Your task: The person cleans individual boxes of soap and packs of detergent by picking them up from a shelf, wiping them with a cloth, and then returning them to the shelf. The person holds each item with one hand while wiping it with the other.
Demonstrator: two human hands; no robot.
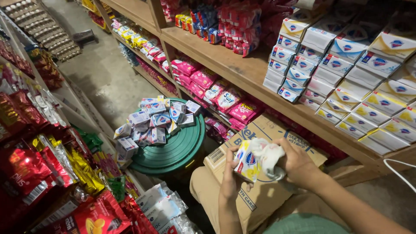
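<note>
Soap box [245,164] sits clamped in the left hand's [229,181] fingers over a carton [260,130] while the right hand [297,164] grips a cloth [268,158] against it, loose boxes [151,123] left on the green lid [177,151], shelf stacks [346,73] already full.

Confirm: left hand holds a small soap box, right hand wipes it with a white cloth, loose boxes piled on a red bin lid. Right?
Not quite. Head view shows the bin lid is green, not red. The rest stands: left hand holds the soap box, right hand presses the white cloth to it.

Green lid [182,151] crowded with boxes [151,123]; floor [104,73] open.
</note>
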